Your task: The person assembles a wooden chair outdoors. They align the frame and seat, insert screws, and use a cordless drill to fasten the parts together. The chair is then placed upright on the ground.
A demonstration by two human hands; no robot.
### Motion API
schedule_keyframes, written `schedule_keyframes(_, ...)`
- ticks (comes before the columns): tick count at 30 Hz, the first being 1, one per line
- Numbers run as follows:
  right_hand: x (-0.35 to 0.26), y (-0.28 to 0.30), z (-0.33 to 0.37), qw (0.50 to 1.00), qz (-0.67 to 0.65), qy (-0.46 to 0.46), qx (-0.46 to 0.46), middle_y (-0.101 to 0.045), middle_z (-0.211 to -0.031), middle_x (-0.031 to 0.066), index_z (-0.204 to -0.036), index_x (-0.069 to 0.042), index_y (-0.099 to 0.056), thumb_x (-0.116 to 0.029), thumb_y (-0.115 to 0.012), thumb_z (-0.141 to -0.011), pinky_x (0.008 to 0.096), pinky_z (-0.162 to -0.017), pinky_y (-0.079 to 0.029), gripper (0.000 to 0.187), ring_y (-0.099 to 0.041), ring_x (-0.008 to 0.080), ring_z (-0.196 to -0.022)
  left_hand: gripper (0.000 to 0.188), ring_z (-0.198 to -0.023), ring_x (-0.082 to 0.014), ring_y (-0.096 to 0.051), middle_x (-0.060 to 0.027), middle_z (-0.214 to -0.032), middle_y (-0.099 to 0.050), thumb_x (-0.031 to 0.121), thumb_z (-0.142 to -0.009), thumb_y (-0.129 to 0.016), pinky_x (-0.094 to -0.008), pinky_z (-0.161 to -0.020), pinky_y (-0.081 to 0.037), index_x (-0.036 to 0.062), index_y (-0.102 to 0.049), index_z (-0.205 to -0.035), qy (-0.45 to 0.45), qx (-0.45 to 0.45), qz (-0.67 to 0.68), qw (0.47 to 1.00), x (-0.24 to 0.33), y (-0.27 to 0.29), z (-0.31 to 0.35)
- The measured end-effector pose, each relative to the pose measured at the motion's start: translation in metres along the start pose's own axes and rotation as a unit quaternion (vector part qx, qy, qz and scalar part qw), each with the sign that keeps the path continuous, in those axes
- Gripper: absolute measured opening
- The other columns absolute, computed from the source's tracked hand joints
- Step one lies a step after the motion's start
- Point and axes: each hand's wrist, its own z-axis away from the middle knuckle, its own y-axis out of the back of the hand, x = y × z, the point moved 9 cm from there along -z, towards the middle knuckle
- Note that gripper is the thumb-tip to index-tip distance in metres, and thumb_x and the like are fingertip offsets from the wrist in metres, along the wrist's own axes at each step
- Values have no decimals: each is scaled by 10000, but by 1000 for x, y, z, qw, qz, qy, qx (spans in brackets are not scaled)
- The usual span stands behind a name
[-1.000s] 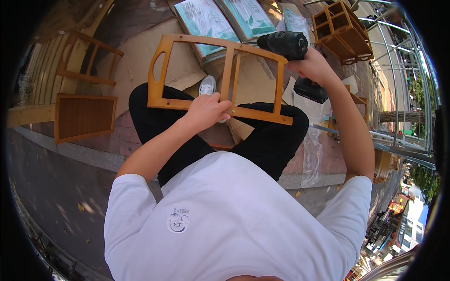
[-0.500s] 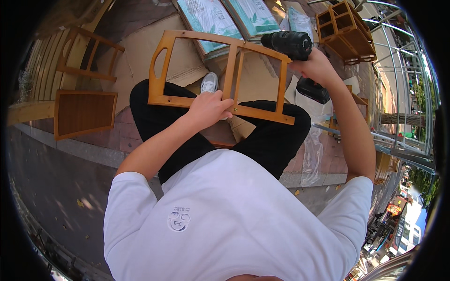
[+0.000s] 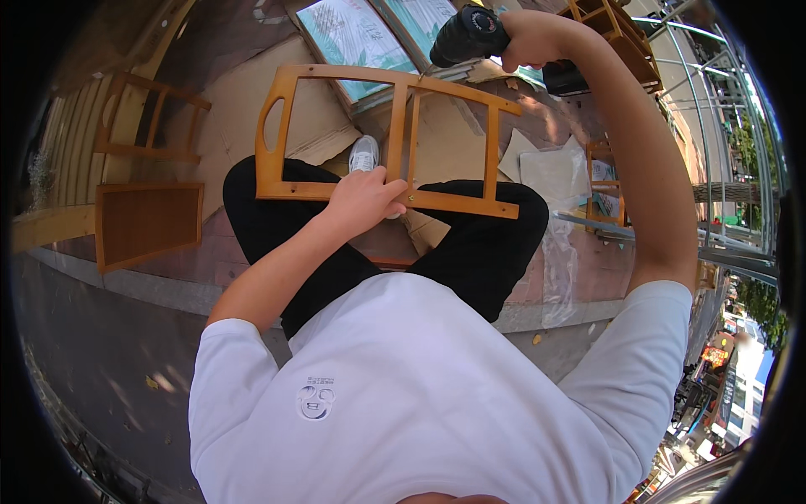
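Your left hand [image 3: 363, 200] has its fingers clamped on the wooden frame [image 3: 397, 126], which pokes out both sides of 'em; your right hand [image 3: 534, 39] grips the black drill [image 3: 472, 35], nose left of those fingers.

Frame [image 3: 398, 139] over legs [image 3: 267, 220]; drill [image 3: 470, 35] past its far edge; second frame [image 3: 147, 152], panel [image 3: 149, 223] left; cabinet [image 3: 620, 38] far right; packs [image 3: 357, 38] ahead.

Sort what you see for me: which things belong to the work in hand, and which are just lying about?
In use:
- wooden frame, held by the left hand
- black power drill, in the right hand

Apparently just lying about:
- second frame, far left
- brown panel
- cardboard
- clear plastic
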Motion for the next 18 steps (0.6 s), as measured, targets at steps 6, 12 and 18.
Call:
schedule_keyframes(6, 9, 6, -11, 986, -66, -96, -117, -624, -599, 89, -653, -17, -653, -85, -729, -732, 330, -457, -439, 129, -592, 179, -508, 364, -850, -304, -641, -98, -921, -603, 409, -862, -723, -416, -733, -506, 177, -655, -1135, 7, 0, 6, 1000, -1, 0, 2)
schedule_keyframes(12, 7, -4, -16, 983, -115, -103, -96, -623, -598, 74, -656, -19, -663, -100, -747, -721, 325, -464, -456, 134, -593, 170, -504, 353, -841, -304, -642, -100, -916, -604, 399, -876, -716, -418, -730, -508, 181, -653, -1147, 4, 13, 14, 1000, -7, 0, 7)
schedule_keyframes(18, 27, -18, -39, 976, -147, -77, -142, -605, -583, 71, -638, -35, -641, -100, -741, -722, 327, -448, -438, 146, -574, 169, -483, 351, -841, -307, -646, -108, -912, -609, 396, -885, -709, -422, -735, -514, 178, -651, -1154, 10, -7, 6, 1000, -2, 2, -2)
